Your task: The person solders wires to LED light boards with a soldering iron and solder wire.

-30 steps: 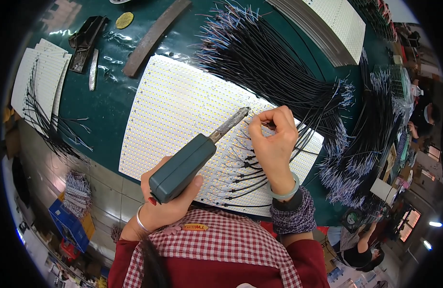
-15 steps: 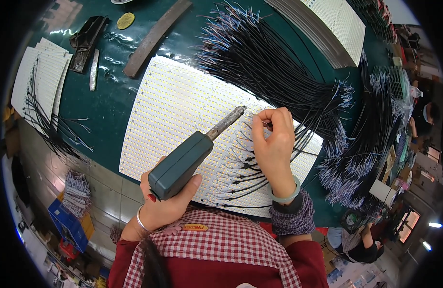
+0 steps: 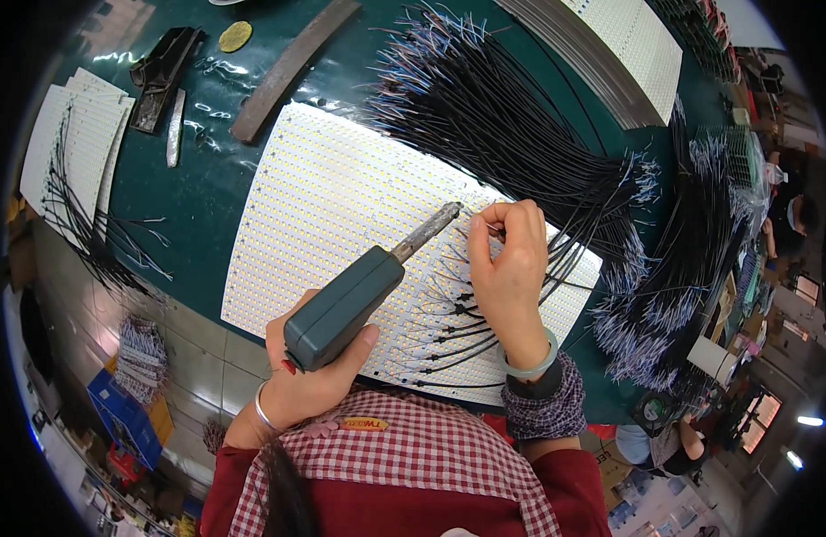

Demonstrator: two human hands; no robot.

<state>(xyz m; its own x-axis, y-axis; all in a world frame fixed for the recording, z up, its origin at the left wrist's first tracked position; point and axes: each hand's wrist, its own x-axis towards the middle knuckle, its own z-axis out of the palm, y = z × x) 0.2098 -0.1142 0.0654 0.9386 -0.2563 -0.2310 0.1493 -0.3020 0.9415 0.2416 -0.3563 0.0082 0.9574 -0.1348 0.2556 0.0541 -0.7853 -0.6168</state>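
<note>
My left hand (image 3: 328,387) is wrapped round a dark green gun-shaped soldering iron (image 3: 343,307). Its metal barrel points up and right, the tip over a white LED board (image 3: 310,192) that lies in front of me. Just right of the tip, my right hand (image 3: 511,277) pinches the end of a black cable close to the board. The fingers partly hide that cable and its wire ends. Below them, several short black cables (image 3: 466,311) lie in a row, their thin wire ends on the board.
A big bundle of black cables (image 3: 520,116) lies beyond the board, with more bundles (image 3: 699,251) at the right. A stack of boards (image 3: 650,54) stands far right. Left are a metal bar (image 3: 292,67), a black holder (image 3: 162,76), a yellow sponge (image 3: 235,36) and boards with cables (image 3: 50,157).
The soldering iron has shifted slightly right and down, its tip now closer to my right fingers. My right hand keeps its pinch and has barely moved.
</note>
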